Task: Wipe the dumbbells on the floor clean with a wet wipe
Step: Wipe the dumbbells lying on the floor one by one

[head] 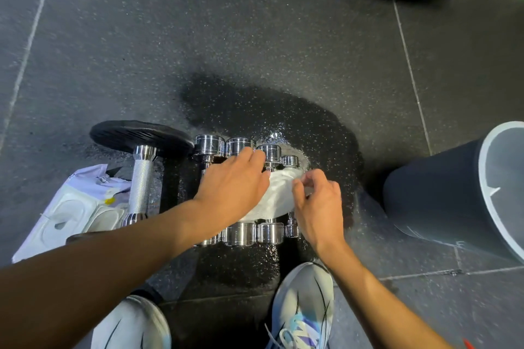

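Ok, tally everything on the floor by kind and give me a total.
Chrome dumbbells: 4
Plate-loaded dumbbell: 1
Wet wipe: 1
Wipe pack: 1
Bin: 1
Total: 8

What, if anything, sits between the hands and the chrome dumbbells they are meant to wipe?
Only the wet wipe itself, draped over the handles of the chrome dumbbells. The left hand lies on the row and the wipe; the right hand pinches the wipe's edge. Nothing else visibly blocks them.
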A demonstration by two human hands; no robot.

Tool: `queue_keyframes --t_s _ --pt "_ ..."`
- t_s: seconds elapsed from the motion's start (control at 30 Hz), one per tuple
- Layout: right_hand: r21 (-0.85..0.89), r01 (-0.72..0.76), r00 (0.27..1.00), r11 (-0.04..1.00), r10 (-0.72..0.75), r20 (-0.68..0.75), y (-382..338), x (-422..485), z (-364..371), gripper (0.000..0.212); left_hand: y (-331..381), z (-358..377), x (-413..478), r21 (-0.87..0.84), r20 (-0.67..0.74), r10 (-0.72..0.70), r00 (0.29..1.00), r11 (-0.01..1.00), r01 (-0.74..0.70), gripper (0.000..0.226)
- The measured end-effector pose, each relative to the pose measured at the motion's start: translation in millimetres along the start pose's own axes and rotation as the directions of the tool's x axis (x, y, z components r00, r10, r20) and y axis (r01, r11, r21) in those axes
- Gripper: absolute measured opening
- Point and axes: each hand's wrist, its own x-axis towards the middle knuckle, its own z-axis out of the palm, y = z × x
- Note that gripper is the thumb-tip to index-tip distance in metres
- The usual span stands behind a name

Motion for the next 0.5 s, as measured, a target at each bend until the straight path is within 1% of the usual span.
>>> queue_keyframes --t_s 0.03,0.07,0.1,0.13,0.17,0.23,0.27,0.3,0.37,0.43,0.5 --pt "0.146 -0.079 0.997 0.986 0.076 0.028 -1 1 0 0.013 2 2 -2 -0.049 0.028 0.064 0.998 0.997 -0.062 0.024" --pt "0.235 -0.154 0.988 0.960 0.145 0.054 -1 2 -1 0.011 5 5 -5 -0.106 0.082 0.110 0.991 0.989 -0.101 0.023" --pt "0.267 -0.192 0.981 0.944 0.180 0.068 1 3 -1 0.009 8 10 -8 -0.165 0.154 0.120 0.981 0.982 -0.094 0.026" --pt "0.230 -0.188 0.982 0.955 0.178 0.064 3 3 -1 0.009 10 15 -11 -0.227 0.224 0.096 0.970 0.973 -0.044 0.032" --pt "0.154 -0.152 0.988 0.976 0.146 0.050 6 2 -1 0.010 13 20 -13 -0.279 0.291 0.054 0.955 0.960 0.031 0.037" --pt "-0.041 -0.011 1.000 0.999 0.011 -0.005 14 1 1 0.010 21 27 -13 -0.346 0.359 -0.018 0.933 0.926 0.151 0.044" --pt "-0.097 0.028 0.999 0.995 -0.030 -0.017 16 -1 2 0.011 24 30 -11 -0.380 0.378 -0.056 0.924 0.901 0.210 0.046" --pt "-0.095 0.020 1.000 0.995 -0.021 -0.006 16 -2 1 0.012 28 31 -7 -0.418 0.393 -0.101 0.914 0.866 0.275 0.047" --pt "0.027 -0.088 0.994 0.996 0.086 0.069 12 -4 -1 0.012 32 30 5 -0.483 0.406 -0.178 0.896 0.791 0.376 0.051" --pt "0.109 -0.191 0.979 0.976 0.180 0.099 10 -4 -3 0.014 34 30 16 -0.502 0.392 -0.218 0.894 0.763 0.407 0.052" --pt "0.102 -0.233 0.970 0.967 0.225 0.090 13 -2 -5 0.013 36 32 23 -0.495 0.371 -0.273 0.887 0.751 0.438 0.049"
